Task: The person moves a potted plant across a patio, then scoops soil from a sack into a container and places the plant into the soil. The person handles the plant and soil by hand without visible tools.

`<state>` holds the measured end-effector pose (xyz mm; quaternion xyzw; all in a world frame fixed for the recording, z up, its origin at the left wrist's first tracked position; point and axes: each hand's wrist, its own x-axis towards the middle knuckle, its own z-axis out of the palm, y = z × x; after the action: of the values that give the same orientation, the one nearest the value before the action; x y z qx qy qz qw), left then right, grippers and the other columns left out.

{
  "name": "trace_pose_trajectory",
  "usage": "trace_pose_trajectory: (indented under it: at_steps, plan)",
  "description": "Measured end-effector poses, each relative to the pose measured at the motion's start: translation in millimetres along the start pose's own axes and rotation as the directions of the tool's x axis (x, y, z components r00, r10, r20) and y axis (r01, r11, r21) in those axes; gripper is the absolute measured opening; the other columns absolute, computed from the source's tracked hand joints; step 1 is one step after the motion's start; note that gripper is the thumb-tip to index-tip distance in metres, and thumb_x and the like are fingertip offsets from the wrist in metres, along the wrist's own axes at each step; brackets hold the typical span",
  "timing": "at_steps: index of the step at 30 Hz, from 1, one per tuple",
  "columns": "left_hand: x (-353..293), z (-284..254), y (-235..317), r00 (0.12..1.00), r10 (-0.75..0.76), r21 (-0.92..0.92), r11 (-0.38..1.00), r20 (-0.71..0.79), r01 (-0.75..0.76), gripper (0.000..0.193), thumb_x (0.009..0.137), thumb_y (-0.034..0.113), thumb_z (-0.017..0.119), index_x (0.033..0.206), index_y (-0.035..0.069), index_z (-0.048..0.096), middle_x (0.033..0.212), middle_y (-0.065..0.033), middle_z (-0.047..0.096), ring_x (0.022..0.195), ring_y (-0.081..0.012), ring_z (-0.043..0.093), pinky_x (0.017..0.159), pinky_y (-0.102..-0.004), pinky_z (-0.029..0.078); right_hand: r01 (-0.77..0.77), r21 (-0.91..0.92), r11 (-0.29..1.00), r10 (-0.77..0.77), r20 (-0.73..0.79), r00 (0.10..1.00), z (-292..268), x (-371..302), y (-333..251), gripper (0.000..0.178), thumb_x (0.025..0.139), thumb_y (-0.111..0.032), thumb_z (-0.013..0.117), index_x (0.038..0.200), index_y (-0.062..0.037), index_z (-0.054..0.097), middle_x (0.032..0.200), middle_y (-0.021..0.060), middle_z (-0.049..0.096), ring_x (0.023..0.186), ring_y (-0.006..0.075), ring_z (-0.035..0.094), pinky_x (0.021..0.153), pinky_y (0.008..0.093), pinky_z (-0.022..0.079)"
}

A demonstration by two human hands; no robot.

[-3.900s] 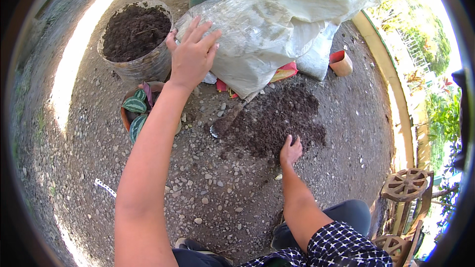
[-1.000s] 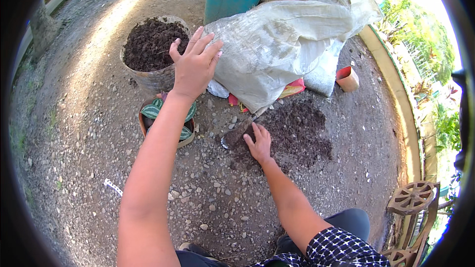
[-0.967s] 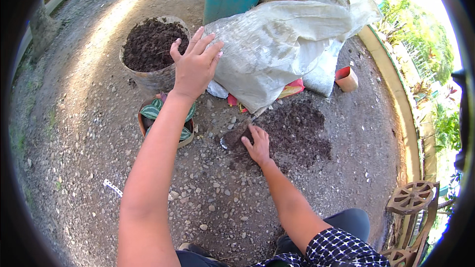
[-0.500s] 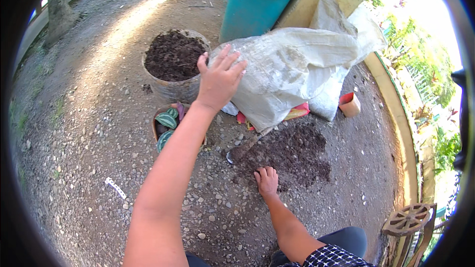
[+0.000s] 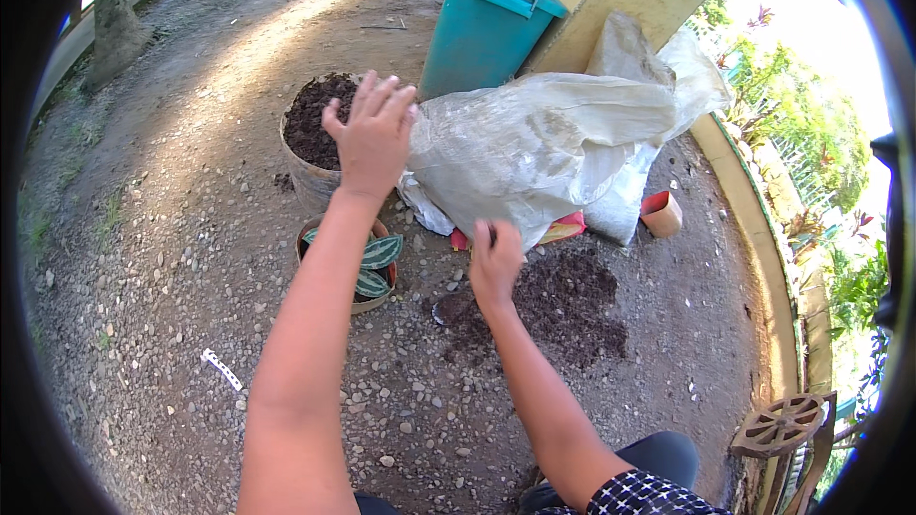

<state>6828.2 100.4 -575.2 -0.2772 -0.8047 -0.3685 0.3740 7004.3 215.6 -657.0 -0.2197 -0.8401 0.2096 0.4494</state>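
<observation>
My left hand (image 5: 374, 143) is open, fingers spread, in front of the right side of a bucket (image 5: 310, 176) heaped with dark soil (image 5: 320, 124). A whitish woven sack (image 5: 534, 133) lies right of that hand. My right hand (image 5: 496, 265) is closed, with something small and dark at its fingertips that I cannot make out. Below it is a patch of loose dark soil (image 5: 572, 310) on the ground. A trowel's blade (image 5: 453, 311) rests at the patch's left edge; my right hand hides its handle. Left of it stands a pot (image 5: 370, 305) with a striped-leaf plant (image 5: 382, 253), partly behind my left forearm.
A teal bin (image 5: 491, 33) stands behind the sack, against a yellowish pillar (image 5: 625, 0). A small orange-brown pot (image 5: 661, 215) sits right of the sack. A white perforated strip (image 5: 222, 369) lies on the gravel at left. A wooden wheel-shaped piece (image 5: 780, 426) is at lower right.
My right hand has lifted off the soil patch, moved up and forward, and closed. My left hand has shifted left, from the sack's edge to in front of the bucket.
</observation>
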Motion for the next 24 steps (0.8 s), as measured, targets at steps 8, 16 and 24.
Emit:
trace_pose_trajectory:
  at_steps: [8,16,24]
  plan:
    - [32.0,-28.6,-43.3,0.954,-0.13,0.051,0.988,-0.269,0.149,0.024,0.089,0.021,0.054,0.112,0.022,0.061,0.12,0.0024,0.058,0.124,-0.0174,0.044,0.1,-0.0528,0.018,0.238,0.313,0.919,-0.31,0.203,0.929,102.2,114.4,-136.6,0.017,0.083,-0.016,0.058,0.085,0.0005,0.06,0.085,0.0165,0.058,0.086,0.0356,0.052,0.078,0.0415,0.042]
    - [23.6,-36.1,-54.0,0.96,-0.153,0.06,0.983,-0.233,0.171,0.025,0.088,0.019,0.055,0.112,0.022,0.06,0.12,0.0035,0.058,0.123,-0.0173,0.045,0.099,-0.0513,0.019,0.387,0.176,0.905,-0.398,0.033,0.917,102.1,118.3,-113.8,0.015,0.073,0.0,0.055,0.081,-0.005,0.066,0.081,0.0148,0.057,0.078,0.0318,0.054,0.071,0.0398,0.045]
    - [37.2,-26.6,-3.0,0.98,0.005,-0.116,0.993,-0.2,-0.028,0.029,0.083,0.015,0.061,0.111,0.021,0.061,0.12,0.0027,0.055,0.123,-0.0171,0.044,0.099,-0.049,0.018,0.371,0.038,0.928,-0.322,0.582,0.747,31.2,167.6,-84.2,0.015,0.068,-0.01,0.069,0.081,-0.0044,0.068,0.092,0.0194,0.062,0.084,0.0336,0.06,0.075,0.0391,0.047]
